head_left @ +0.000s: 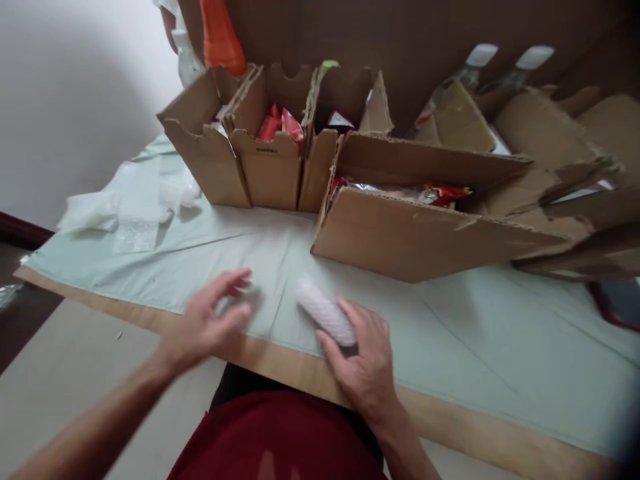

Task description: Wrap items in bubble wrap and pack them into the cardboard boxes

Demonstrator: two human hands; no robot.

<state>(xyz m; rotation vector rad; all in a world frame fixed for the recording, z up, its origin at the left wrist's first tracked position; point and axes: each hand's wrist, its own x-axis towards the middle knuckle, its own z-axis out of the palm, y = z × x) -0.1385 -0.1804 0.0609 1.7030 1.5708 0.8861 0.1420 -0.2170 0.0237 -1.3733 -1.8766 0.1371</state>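
Note:
A white, rounded, oblong bundle (325, 311) lies slantwise near the front of the cloth-covered table. Its surface is ribbed or netted, like foam or bubble wrap, and whatever is inside is hidden. My right hand (363, 353) grips its near end between thumb and fingers. To the left of the bundle, my left hand (215, 317) hovers over the table edge, slightly blurred. Its thumb and fingers are apart with nothing between them.
Cardboard compartments (270, 167) hold red packets (280, 127). A long cardboard box (440, 240) stands behind the bundle. Crumpled clear wrapping (135, 207) lies at left. An orange bottle (223, 40) and white-capped bottles (480, 57) stand behind. A dark phone-like object (617, 300) is at right.

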